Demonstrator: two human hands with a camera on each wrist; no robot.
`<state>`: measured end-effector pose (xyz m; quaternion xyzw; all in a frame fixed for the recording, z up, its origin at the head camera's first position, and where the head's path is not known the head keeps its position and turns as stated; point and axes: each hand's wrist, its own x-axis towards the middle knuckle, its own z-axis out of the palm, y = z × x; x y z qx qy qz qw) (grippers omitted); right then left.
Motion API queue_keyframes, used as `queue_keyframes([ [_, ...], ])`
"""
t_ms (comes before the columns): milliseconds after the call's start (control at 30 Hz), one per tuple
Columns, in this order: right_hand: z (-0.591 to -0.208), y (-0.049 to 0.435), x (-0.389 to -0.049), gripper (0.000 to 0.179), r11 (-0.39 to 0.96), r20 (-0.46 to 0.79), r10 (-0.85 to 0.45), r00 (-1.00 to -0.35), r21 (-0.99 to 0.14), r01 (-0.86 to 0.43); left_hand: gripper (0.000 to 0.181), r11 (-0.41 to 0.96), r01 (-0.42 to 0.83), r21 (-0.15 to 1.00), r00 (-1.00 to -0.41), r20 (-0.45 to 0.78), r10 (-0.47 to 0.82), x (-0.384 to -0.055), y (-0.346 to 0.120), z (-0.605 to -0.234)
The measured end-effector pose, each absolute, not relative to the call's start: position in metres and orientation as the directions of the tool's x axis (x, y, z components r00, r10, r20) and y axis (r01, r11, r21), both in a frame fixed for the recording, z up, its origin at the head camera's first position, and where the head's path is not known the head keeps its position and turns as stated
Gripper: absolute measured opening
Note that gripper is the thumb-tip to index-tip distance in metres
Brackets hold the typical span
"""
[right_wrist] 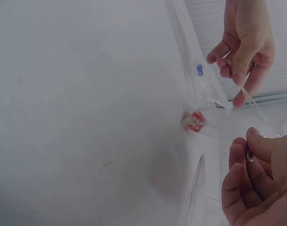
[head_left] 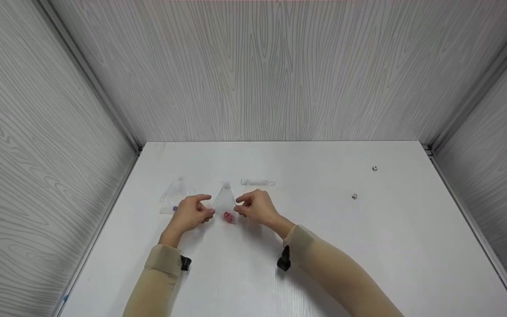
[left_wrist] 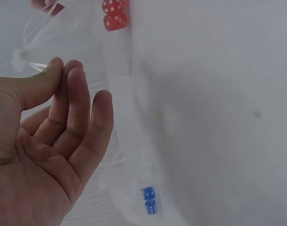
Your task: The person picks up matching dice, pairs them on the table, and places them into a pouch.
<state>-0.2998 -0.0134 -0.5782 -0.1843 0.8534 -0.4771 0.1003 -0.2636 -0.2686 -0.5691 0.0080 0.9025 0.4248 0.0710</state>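
Note:
A sheer white drawstring pouch (head_left: 225, 200) lies on the table between my hands, its gathered neck pointing away from me. Red dice (left_wrist: 115, 14) with white dots sit in its near end. My left hand (head_left: 190, 212) pinches a drawstring loop (right_wrist: 247, 92) on the pouch's left side, its index finger stretched out above. On the opposite side my right hand (head_left: 255, 207) pinches the other string between thumb and fingertips. The cords run from the neck towards both hands. Beside my left hand lies a second sheer pouch (head_left: 177, 190), with blue dice (left_wrist: 149, 200) in it.
Beyond my right hand a flat, see-through pouch-like piece (head_left: 258, 182) lies sideways. Two small dice, one farther back (head_left: 375, 168) and one nearer (head_left: 354, 196), sit apart on the right of the white table (head_left: 394, 246). Grey wood-grain panels (head_left: 253, 70) enclose the back and sides.

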Motion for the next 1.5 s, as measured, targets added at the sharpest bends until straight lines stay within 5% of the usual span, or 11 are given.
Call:
queue_keyframes([
  [367,-0.584,-0.038,-0.308,0.016,0.606,-0.111,-0.313,-0.943,-0.788,-0.108,0.018,0.647,-0.120,0.753,-0.985,-0.171,0.016,-0.295,-0.261,-0.582],
  [1033,-0.576,-0.067,-0.342,0.027,0.660,-0.240,-0.190,-0.952,-0.749,0.057,0.023,0.799,-0.244,0.549,-0.969,-0.175,-0.176,-0.318,-0.262,-0.577],
  [1300,-0.575,-0.062,-0.346,0.026,0.672,-0.227,-0.227,-0.947,-0.741,0.017,0.027,0.842,-0.240,0.483,-0.969,-0.173,-0.178,-0.323,-0.264,-0.577],
  [1500,-0.566,-0.054,-0.350,0.043,0.740,-0.156,-0.253,-0.955,-0.667,-0.087,0.029,0.837,-0.248,0.488,-0.966,-0.187,-0.177,-0.322,-0.270,-0.577],
])
